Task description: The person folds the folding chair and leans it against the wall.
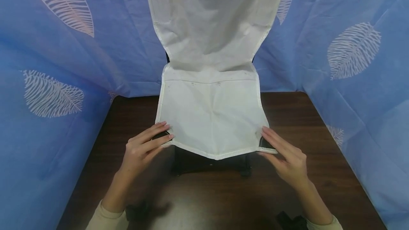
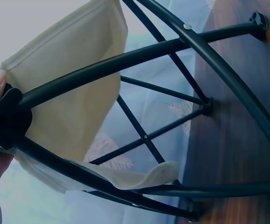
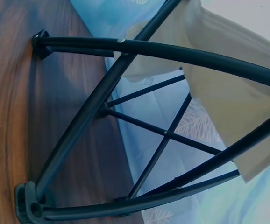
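Observation:
A small folding chair with white fabric stands on the dark wooden table, its seat (image 1: 191,113) toward me and its backrest (image 1: 211,27) rising behind. My left hand (image 1: 140,149) grips the seat's front left corner, fingers over the top beside a black corner patch. At the front right corner, my right hand (image 1: 289,160) pinches the fabric edge, fingers above and thumb below. Crossed black tubes (image 2: 102,66) make up the frame, spread apart under the seat. In the left wrist view, the left hand's palm lies against a black corner joint (image 2: 11,119). The right hand is outside its own wrist view.
The brown wood-grain table (image 1: 211,201) runs beneath the chair. Blue cloth (image 1: 121,59) with white leaf prints hangs behind and on both sides. Plastic feet (image 3: 34,203) of the chair rest on the tabletop.

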Action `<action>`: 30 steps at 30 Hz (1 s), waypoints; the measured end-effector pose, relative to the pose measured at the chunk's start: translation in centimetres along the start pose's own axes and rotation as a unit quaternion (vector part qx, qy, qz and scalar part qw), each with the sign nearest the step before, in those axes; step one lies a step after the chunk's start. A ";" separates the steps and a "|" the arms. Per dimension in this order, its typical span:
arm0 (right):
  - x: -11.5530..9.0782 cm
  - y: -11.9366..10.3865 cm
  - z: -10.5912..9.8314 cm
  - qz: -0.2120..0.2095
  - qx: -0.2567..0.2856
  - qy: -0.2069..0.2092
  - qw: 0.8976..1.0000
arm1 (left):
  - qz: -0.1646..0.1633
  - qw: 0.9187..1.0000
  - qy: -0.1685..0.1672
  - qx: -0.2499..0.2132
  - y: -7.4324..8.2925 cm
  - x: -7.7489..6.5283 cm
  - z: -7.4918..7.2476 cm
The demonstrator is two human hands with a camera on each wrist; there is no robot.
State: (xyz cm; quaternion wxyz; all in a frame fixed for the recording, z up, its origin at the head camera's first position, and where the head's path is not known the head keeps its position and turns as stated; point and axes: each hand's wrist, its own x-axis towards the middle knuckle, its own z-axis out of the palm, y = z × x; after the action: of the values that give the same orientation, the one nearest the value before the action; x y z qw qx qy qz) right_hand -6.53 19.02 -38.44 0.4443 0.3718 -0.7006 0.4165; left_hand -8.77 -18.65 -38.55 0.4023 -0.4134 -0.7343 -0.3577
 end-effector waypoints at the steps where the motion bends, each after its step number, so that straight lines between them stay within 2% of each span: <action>1: 0.1 0.0 0.1 0.001 -0.002 0.002 1.000 | 0.003 1.000 0.001 0.001 0.1 0.2 0.1; 20: 3.0 -0.1 2.0 -0.012 -0.043 0.065 0.997 | 0.032 0.999 0.014 0.019 1.4 5.2 1.8; 30: 4.7 -0.1 3.1 -0.027 -0.020 0.086 0.996 | 0.043 0.999 0.018 0.022 1.9 7.2 2.9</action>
State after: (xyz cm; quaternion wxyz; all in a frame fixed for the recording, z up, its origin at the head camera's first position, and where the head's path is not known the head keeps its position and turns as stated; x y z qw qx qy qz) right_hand -8.92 15.45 -34.85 0.5214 0.3443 -0.6574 0.4211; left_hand -10.33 -13.13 -33.05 0.4397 -0.4286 -0.7164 -0.3312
